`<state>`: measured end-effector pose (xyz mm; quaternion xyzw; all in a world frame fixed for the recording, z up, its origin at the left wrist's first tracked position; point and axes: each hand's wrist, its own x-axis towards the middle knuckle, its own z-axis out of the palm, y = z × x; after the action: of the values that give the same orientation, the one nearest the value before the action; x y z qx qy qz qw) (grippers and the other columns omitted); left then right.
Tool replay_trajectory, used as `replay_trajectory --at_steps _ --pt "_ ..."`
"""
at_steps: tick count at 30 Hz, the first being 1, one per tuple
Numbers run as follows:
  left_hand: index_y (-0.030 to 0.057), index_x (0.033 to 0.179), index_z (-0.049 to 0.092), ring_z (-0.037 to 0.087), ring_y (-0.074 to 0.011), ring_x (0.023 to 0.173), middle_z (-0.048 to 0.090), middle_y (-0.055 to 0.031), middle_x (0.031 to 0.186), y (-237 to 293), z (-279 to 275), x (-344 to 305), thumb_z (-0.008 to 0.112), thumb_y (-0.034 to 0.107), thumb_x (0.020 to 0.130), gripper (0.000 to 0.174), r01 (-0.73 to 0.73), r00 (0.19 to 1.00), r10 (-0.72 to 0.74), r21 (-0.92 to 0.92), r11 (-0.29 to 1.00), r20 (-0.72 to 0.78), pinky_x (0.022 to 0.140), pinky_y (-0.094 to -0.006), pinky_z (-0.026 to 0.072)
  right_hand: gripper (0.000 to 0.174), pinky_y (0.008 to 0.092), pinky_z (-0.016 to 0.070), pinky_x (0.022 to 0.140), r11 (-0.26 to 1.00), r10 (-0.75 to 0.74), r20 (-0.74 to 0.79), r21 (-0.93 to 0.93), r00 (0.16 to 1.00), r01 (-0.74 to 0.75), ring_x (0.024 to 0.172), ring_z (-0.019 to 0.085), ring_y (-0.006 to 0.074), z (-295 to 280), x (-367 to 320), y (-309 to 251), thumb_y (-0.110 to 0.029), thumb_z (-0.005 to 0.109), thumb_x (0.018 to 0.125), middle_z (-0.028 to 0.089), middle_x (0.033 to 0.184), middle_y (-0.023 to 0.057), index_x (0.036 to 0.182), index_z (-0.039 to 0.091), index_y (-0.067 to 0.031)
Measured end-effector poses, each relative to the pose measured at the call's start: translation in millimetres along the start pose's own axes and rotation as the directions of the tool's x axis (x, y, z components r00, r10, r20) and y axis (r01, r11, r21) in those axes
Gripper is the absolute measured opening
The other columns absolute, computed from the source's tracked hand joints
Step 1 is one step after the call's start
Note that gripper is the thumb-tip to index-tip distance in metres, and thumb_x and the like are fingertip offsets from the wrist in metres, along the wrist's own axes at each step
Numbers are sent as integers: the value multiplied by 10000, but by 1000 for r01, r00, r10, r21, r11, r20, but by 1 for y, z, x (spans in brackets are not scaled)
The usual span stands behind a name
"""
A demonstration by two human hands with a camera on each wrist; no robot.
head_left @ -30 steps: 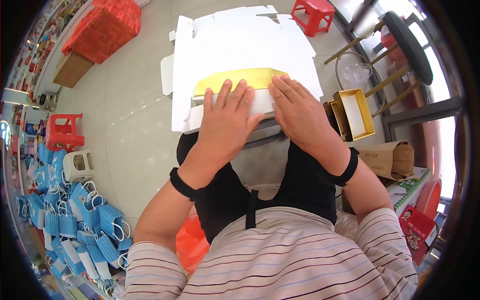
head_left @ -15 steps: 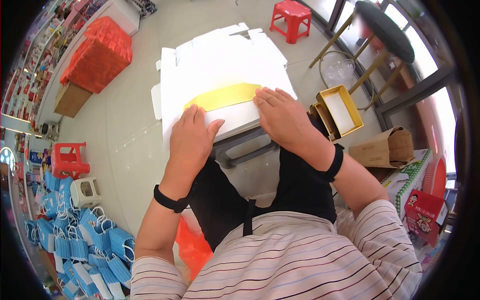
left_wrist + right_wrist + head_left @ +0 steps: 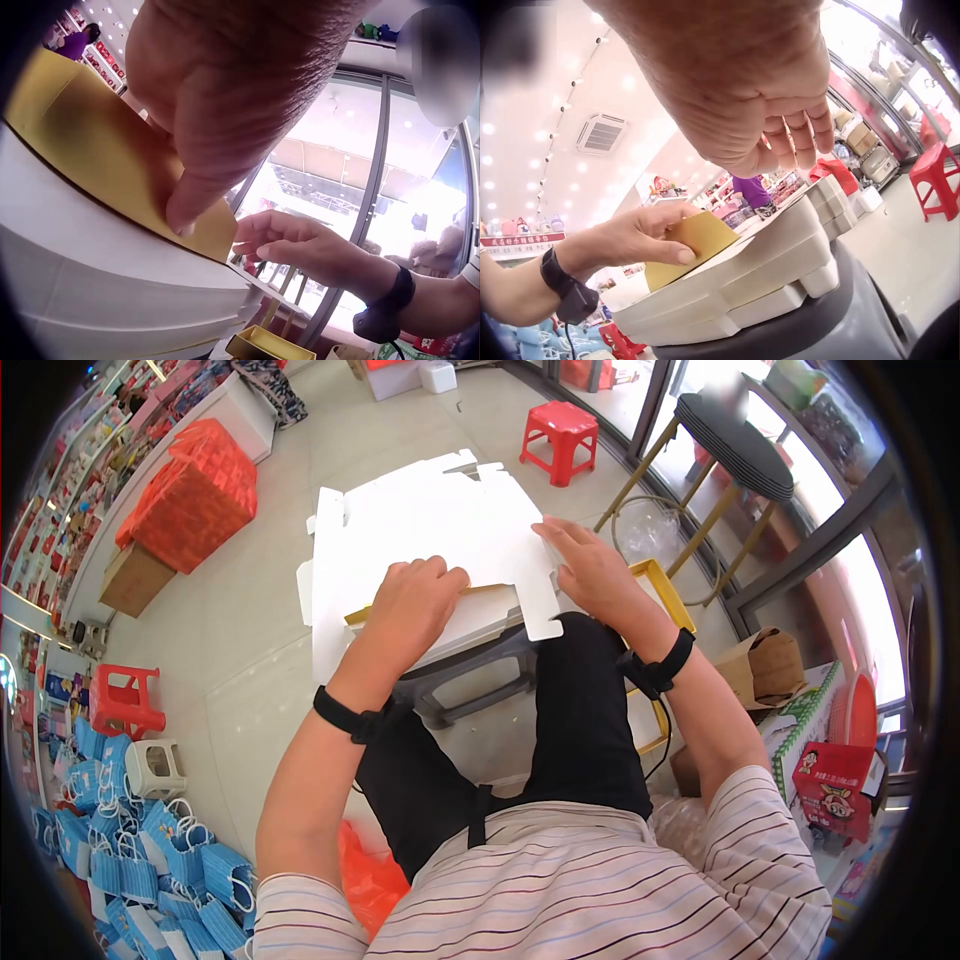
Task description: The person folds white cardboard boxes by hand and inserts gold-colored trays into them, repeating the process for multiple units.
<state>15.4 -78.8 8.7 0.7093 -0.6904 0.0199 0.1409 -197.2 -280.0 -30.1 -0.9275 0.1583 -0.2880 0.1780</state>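
Note:
White cardboard sheets [image 3: 430,525], cut with tabs and flaps, lie stacked on a dark grey stool [image 3: 440,712]. Along the near side of the top sheet a gold flap [image 3: 711,238] stands folded up. My left hand [image 3: 415,605] pinches this flap, the thumb on its gold face and the fingers behind its upper edge. A white end tab [image 3: 537,600] sticks out toward me at the near right. My right hand [image 3: 592,572] is at the sheet's right edge, its fingers loosely bent and holding nothing in the right wrist view.
Gold-rimmed boxes [image 3: 660,595] stand beside my right knee. A red stool [image 3: 562,435] and a black-seated chair [image 3: 735,450] are farther off. Blue gift bags [image 3: 150,860] pile up at the left, near a white stool [image 3: 155,768]. A brown paper bag [image 3: 765,665] stands right.
The gold flap went from lying flat under both hands to standing up. My left hand now pinches it. My right hand left the flap's right end and moved right. The head view tilted upward.

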Motion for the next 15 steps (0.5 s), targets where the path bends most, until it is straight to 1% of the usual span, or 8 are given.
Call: replay_trajectory --at_steps 4,6,7,9,10,13,14,15 --pt "81 1039 681 650 -320 1007 665 -84 1008 -10 -12 -26 674 -29 880 194 -139 987 132 -72 988 -92 1007 -474 479 694 479 428 1195 991 -86 92 -91 992 95 1415 506 412 -7 -2 5 46 604 842 517 1558 192 1515 536 -109" --pt "89 1010 659 668 -305 1076 664 -82 1018 -18 -18 -42 645 -55 870 202 -193 971 194 24 981 -142 1092 -493 466 688 482 426 1192 976 -167 104 -125 980 180 1404 513 408 -12 -2 1 48 619 837 520 1551 190 1504 541 -105" --pt "89 1010 659 668 -305 1076 664 -82 1018 -24 -19 -50 645 -55 870 202 -183 973 184 16 983 -138 1092 -493 466 683 484 425 1188 950 -255 109 -159 961 270 1394 519 404 -15 -2 -4 49 633 832 524 1544 188 1493 546 -100" --pt "99 1001 646 660 -292 1188 666 -70 1036 -39 -20 -65 637 -57 874 201 -161 976 167 52 986 -141 1186 -523 420 688 480 417 1199 960 -240 190 -98 952 262 1399 518 400 -27 -5 -26 27 675 830 526 1540 190 1494 545 -98" --pt "102 992 631 622 -299 1311 686 -70 1111 -46 -20 -72 627 -58 886 192 -126 986 132 58 990 -100 1235 -538 380 697 476 410 1209 967 -229 262 -47 937 250 1404 517 396 -29 -9 -37 6 717 828 528 1537 193 1496 544 -95" --pt "100 993 619 581 -317 1387 694 -71 1211 -65 -18 -83 617 -52 907 174 -117 983 130 110 987 -126 1253 -544 363 718 470 398 1227 928 -358 299 9 884 373 1416 510 392 -20 -15 -59 -64 802 813 526 1538 197 1484 552 -90" --pt "93 1000 618 544 -332 1440 674 -83 1334 -72 -19 -85 602 -42 930 153 -108 990 120 152 982 -69 1263 -544 350 734 470 387 1244 930 -356 312 22 881 368 1430 504 386 -14 -17 -64 -112 862 781 534 1521 195 1452 567 -78" --pt "93 1000 618 544 -332 1440 674 -83 1334 -74 -21 -87 602 -42 930 153 -96 992 106 149 984 -64 1263 -544 350 734 470 387 1244 928 -362 318 34 876 371 1430 504 386 -8 -18 -66 -112 862 781 534 1521 195 1452 567 -78"
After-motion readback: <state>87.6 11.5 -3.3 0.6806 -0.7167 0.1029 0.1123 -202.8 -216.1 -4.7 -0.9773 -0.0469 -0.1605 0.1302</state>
